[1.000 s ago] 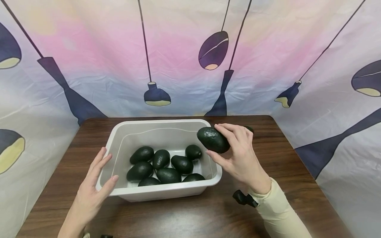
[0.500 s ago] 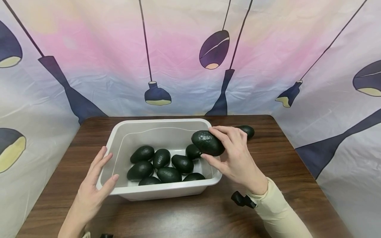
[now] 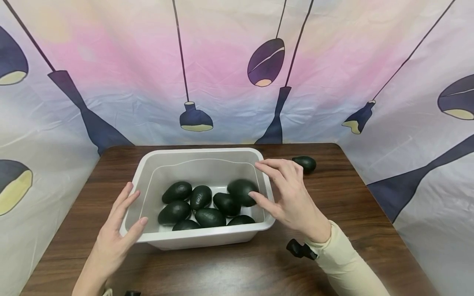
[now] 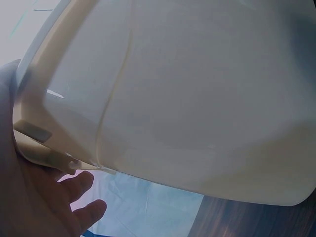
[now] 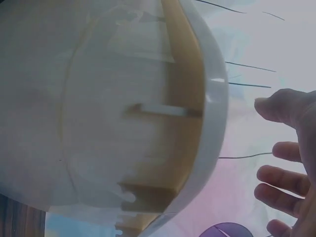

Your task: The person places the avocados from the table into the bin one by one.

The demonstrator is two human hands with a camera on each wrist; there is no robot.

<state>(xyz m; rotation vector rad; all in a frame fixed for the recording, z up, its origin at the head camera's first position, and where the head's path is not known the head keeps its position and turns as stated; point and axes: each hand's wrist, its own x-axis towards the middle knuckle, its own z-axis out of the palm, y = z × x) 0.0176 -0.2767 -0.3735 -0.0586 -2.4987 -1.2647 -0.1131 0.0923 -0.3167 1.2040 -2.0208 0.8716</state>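
Released since the earlier frame, the avocado [image 3: 242, 191] now lies in the tub [image 3: 201, 236]; right hand [image 3: 290, 197] spread, holding nothing, should withdraw clear while left hand [image 3: 118, 230], fingers straight, steadies the wall.

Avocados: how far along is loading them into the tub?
Nine avocados lie in the tub, the last just below the open right hand. The left hand rests flat against the tub's side. One avocado is left on the table.
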